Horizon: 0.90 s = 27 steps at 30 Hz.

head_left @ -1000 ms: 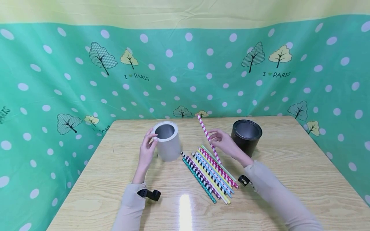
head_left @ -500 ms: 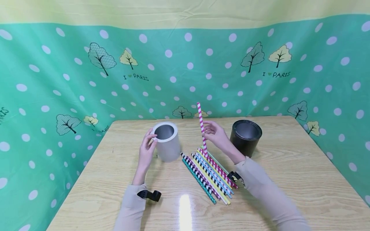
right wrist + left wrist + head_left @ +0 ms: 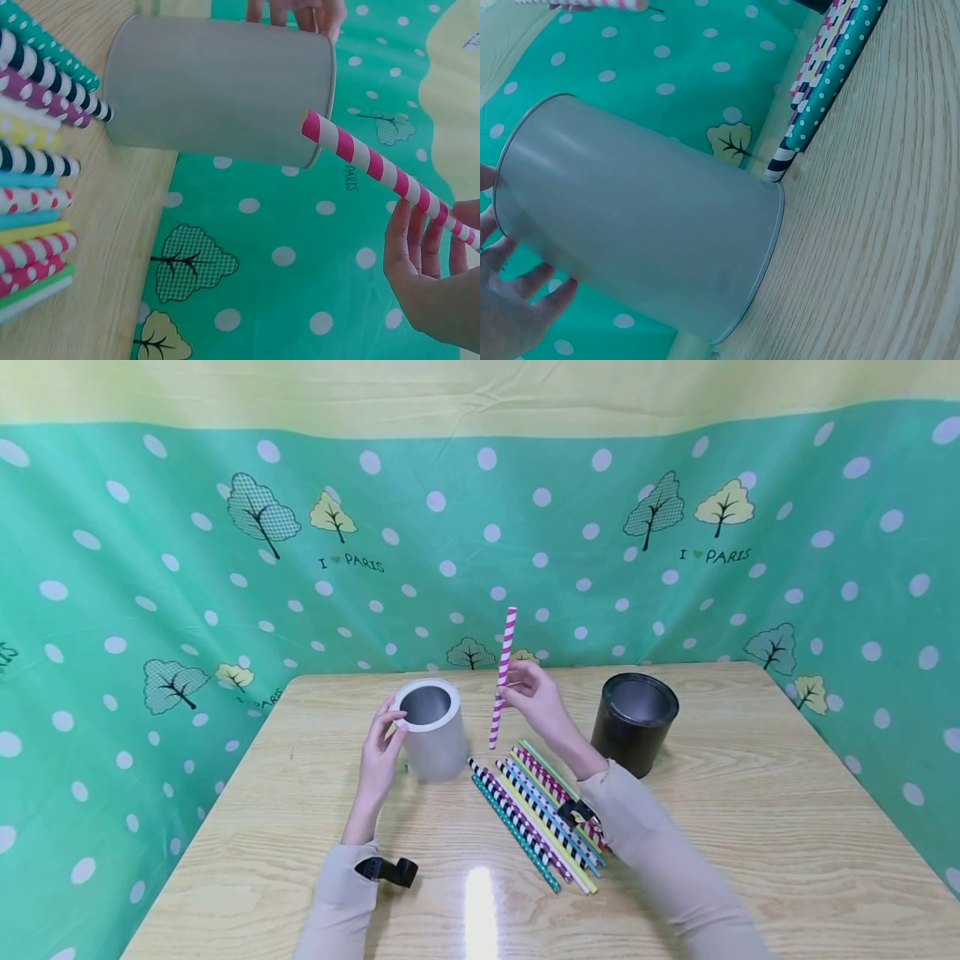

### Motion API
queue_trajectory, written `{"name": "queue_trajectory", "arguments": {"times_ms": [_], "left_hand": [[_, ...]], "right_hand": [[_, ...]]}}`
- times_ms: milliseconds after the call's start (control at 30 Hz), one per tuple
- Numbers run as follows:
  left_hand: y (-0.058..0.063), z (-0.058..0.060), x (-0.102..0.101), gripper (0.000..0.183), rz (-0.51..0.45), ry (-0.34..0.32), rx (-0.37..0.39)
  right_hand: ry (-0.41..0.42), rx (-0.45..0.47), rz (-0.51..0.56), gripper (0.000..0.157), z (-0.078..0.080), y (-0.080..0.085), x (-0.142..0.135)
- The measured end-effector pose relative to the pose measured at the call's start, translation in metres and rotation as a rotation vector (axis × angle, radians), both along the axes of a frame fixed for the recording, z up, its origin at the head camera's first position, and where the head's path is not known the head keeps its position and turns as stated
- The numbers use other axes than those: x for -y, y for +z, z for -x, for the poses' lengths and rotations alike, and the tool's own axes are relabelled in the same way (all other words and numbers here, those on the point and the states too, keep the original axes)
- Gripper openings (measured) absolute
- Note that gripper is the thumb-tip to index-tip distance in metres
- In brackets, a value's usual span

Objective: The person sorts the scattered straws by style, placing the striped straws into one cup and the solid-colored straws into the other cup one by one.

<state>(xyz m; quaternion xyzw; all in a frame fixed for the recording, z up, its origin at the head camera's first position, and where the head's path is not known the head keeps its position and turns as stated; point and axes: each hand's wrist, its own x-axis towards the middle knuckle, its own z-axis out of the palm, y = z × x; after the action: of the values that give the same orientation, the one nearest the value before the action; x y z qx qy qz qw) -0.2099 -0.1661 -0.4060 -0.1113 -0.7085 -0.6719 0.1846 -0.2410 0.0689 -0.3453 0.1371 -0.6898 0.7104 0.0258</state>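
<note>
My right hand (image 3: 536,697) pinches a pink-and-white striped straw (image 3: 504,672) and holds it nearly upright above the table. Its lower end hangs free, to the right of a light grey, white-rimmed canister (image 3: 433,743). At that canister's left side, my left hand (image 3: 380,747) holds the rim, fingertips and thumb against it; in the left wrist view the fingers (image 3: 536,292) lie along its wall. The canister stands upright and its visible inside is grey. In the right wrist view the striped straw (image 3: 375,165) crosses in front of the canister's rim end.
Several patterned paper straws (image 3: 536,822) lie side by side on the wooden table (image 3: 262,843), partly under the right wrist. A black canister (image 3: 636,727) stands upright to the right of my right hand. A green dotted cloth (image 3: 420,527) hangs behind the table.
My right hand has lifted the striped straw from over the pile and moved left toward the light grey canister, turning the straw more upright. The left hand stays at the rim.
</note>
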Motion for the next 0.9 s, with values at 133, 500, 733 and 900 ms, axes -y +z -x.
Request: {"name": "queue_trajectory", "arguments": {"times_ms": [133, 500, 733, 900], "left_hand": [[0.000, 0.000, 0.000, 0.025, -0.002, 0.002, 0.004], [-0.001, 0.000, 0.000, 0.025, -0.007, -0.004, 0.005], [0.000, 0.000, 0.000, 0.024, -0.022, 0.003, 0.014], [0.000, 0.000, 0.000, 0.024, -0.016, 0.002, 0.011]], "right_hand": [[-0.007, -0.002, 0.040, 0.037, -0.001, 0.005, 0.009], [-0.032, -0.077, 0.158, 0.030, -0.003, 0.016, 0.031], [-0.020, -0.095, 0.181, 0.026, -0.001, 0.014, 0.042], [-0.021, -0.092, 0.156, 0.026, 0.002, 0.011, 0.048]]}}
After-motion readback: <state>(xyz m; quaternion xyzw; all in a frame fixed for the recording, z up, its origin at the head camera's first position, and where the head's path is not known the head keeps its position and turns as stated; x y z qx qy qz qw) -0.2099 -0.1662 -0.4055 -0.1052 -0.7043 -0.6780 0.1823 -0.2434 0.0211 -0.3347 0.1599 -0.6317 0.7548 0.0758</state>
